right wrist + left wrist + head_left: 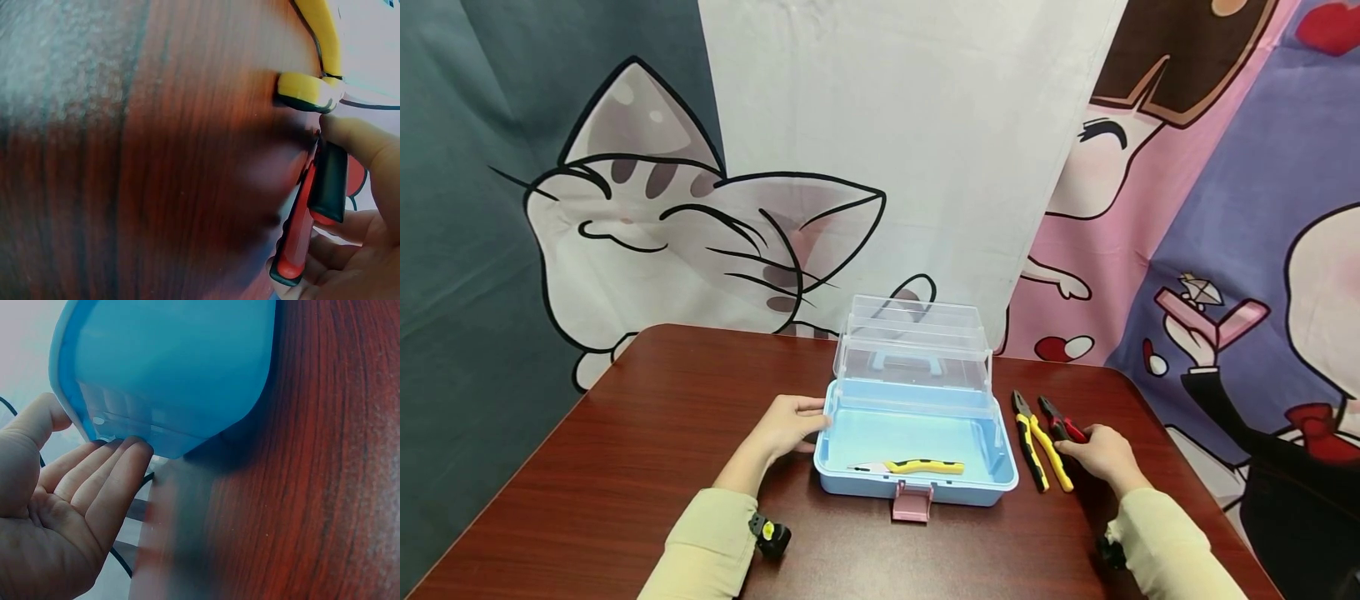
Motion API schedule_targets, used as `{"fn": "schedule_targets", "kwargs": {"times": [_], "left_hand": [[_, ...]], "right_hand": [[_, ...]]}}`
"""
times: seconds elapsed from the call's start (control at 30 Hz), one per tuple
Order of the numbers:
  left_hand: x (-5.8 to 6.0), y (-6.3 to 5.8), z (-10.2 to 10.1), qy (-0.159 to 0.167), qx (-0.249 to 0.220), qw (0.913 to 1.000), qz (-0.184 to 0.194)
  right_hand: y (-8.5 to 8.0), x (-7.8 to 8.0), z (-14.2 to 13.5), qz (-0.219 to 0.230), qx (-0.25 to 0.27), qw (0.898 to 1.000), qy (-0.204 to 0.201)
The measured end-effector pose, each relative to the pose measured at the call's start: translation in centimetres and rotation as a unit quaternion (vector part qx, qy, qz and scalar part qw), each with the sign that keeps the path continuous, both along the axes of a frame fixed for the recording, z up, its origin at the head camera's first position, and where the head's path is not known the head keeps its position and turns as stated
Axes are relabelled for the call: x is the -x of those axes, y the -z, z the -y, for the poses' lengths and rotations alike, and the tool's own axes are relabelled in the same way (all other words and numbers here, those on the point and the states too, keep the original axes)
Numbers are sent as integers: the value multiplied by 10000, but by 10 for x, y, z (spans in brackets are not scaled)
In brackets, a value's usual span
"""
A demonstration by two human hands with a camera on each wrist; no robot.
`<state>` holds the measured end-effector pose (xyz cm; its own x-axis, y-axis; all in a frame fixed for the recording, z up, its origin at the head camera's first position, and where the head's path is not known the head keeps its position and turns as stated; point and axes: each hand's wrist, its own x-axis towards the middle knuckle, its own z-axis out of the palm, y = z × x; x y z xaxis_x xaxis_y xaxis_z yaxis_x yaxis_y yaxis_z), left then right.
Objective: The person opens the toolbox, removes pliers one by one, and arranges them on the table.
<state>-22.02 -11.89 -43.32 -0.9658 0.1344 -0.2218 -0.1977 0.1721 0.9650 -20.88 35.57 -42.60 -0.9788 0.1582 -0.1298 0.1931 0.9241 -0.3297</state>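
A light blue toolbox [917,492] with a clear lid raised at the back stands on the table. My left hand [790,429] holds its left side, thumb at the rim; in the left wrist view the fingers [119,478] lie against the outer wall. Inside the box lies a pair of pliers [925,467] with yellow and black handles. My right hand [1105,458] grips red and black handled pliers [328,181] to the right of the box, their dark jaws pointing away from me. Between that hand and the box, yellow and black handled pliers [1033,442] lie on the table, handles spread.
The clear trays [917,358] fold up with the lid behind the box. A pink latch [913,502] hangs down at the box front. Behind the brown table [685,400] is a cartoon-printed curtain [880,125]. Each wrist wears a small black camera [771,537].
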Motion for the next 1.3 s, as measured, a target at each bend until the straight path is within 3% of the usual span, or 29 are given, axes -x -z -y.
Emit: {"fn": "schedule_targets", "kwargs": {"times": [0.7, 1.3], "left_hand": [[1, 2, 0, -18, -28, 10000, -21], [0, 3, 0, -31, 47, 10000, -29]], "right_hand": [[0, 2, 5, -121, -76, 9997, -183], [-1, -4, 6, -6, 499, 9987, -44]]}}
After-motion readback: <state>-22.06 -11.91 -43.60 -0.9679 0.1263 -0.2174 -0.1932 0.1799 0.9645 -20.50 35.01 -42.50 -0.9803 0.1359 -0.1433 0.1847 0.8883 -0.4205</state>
